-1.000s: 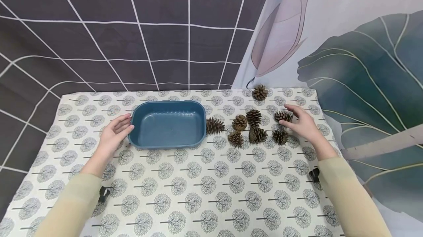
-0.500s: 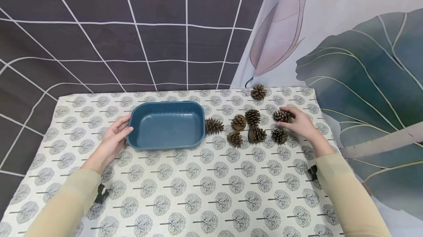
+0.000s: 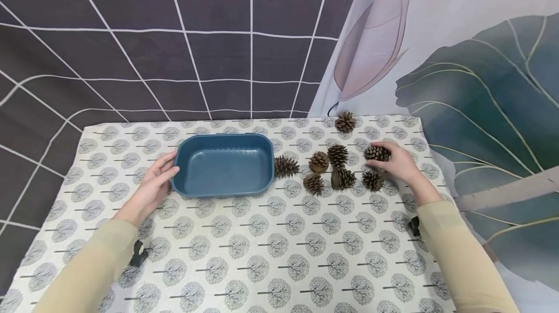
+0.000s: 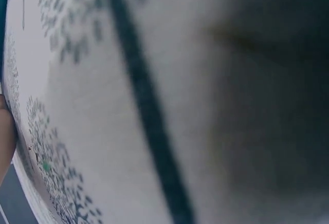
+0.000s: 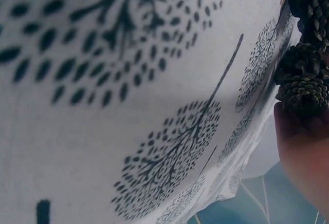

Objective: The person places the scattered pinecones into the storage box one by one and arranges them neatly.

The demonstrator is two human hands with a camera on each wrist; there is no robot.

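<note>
My right hand (image 3: 398,161) pinches a brown pine cone (image 3: 377,153) between thumb and fingers at the right of the group. Just below it lies another pine cone (image 3: 372,180). The right wrist view shows part of that hand (image 5: 303,152) under a pine cone (image 5: 304,94). On the left, my left hand (image 3: 154,184) touches the outer left wall of a blue plastic basin (image 3: 266,188), fingers fairly straight and thumb at the rim. No cones are visible inside the basin. Only a sliver of the left hand (image 4: 6,134) shows in the left wrist view.
Several more pine cones (image 3: 319,162) lie between the basin and my right hand. One cone (image 3: 286,166) sits against the basin's right wall, and another (image 3: 345,122) is by the table's back edge. A tree-print cloth (image 3: 279,245) covers the table, with a dark tiled backdrop (image 3: 218,56) behind.
The fingers of my right hand have come together on the pine cone. My left hand has stayed at the basin's left side, and the head view has shifted slightly.
</note>
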